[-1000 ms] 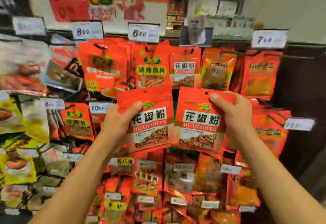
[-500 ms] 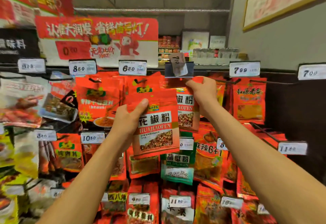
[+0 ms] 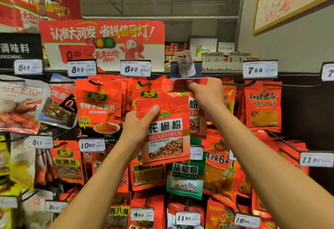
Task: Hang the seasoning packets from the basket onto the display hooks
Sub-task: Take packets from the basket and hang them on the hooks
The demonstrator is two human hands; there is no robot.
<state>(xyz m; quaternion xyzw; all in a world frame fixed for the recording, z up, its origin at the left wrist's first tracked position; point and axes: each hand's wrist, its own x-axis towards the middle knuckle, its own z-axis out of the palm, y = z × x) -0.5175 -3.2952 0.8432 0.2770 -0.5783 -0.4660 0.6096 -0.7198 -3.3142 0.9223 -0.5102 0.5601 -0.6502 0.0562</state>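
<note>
Reaching up at a wall of hanging seasoning packets, a person works with both bare hands. The left hand (image 3: 139, 129) grasps a red packet (image 3: 165, 129) by its left edge, thumb pressed across the front near the top, holding it upright in front of the display at mid height. Its label reads HUAJIAOFEN under three large Chinese characters.

The right hand (image 3: 207, 93) is higher and a little to the right. Its fingers pinch the top of a second packet (image 3: 196, 118) of the same kind, right at the tip of a hook (image 3: 186, 83), just below a dark tag holder (image 3: 186, 70) with a crooked 7.00 price slip (image 3: 186, 63). Whether this packet is already threaded on the hook cannot be told. The packet in the left hand overlaps most of it.

Left of the hands hang more red packets under price tags reading 8.50 (image 3: 82, 69) and 6.30 (image 3: 135, 68). To the right, a 7.99 tag (image 3: 259, 69) sits above another red packet row. A green packet (image 3: 185, 180) hangs below the hands. A red promotional sign (image 3: 101, 35) stands above the display.
</note>
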